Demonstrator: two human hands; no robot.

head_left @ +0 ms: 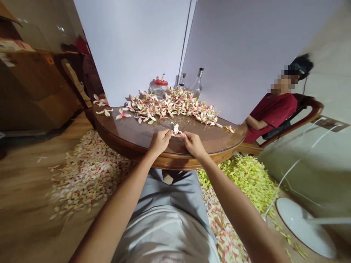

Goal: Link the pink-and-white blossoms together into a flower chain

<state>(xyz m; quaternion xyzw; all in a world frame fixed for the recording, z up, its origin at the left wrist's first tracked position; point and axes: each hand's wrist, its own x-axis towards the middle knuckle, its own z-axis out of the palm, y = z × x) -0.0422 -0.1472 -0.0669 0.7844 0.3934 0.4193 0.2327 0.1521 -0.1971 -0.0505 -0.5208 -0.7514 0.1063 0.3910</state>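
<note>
Over the near edge of the round table (175,160), I'm pinching a pink-and-white flower (176,129) between the fingertips of my left hand (160,141) and my right hand (193,144), both curled closed on it above the glass top. Beyond them, a heap of flowers (170,106) is lying before a red-lidded jar (160,87) and a bottle (196,84), while a seated person (271,117) is sitting at the table's right.

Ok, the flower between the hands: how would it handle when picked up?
Likely light and floppy: the pink-and-cream flower has thin petals that seem to droop from the fingertips. Probably fragile, so a hard pinch may tear it.
</note>
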